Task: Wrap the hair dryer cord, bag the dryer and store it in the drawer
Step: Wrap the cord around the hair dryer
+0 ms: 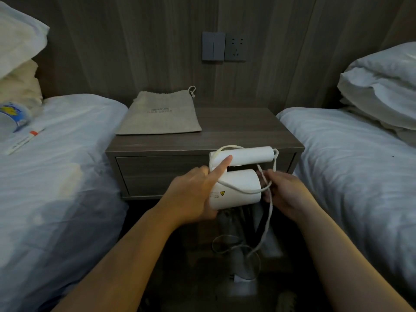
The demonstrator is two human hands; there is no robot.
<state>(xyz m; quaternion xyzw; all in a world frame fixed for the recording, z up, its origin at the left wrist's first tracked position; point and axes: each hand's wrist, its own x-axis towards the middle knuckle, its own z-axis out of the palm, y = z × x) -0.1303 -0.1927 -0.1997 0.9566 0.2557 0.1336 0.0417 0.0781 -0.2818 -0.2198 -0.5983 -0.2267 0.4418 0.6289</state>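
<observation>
A white folded hair dryer is held in the air in front of the nightstand drawer, which is closed. My left hand grips the dryer's body, with the index finger pressing the folded handle. My right hand pinches the white cord just right of the dryer. One loop of cord lies around the dryer; the rest hangs down to the floor in loose coils. A beige drawstring bag lies flat on the nightstand top, at the back left.
The wooden nightstand stands between two white beds. Pillows sit on the right bed. A wall socket and switches are above the nightstand. A small tube and a blue packet lie on the left bed.
</observation>
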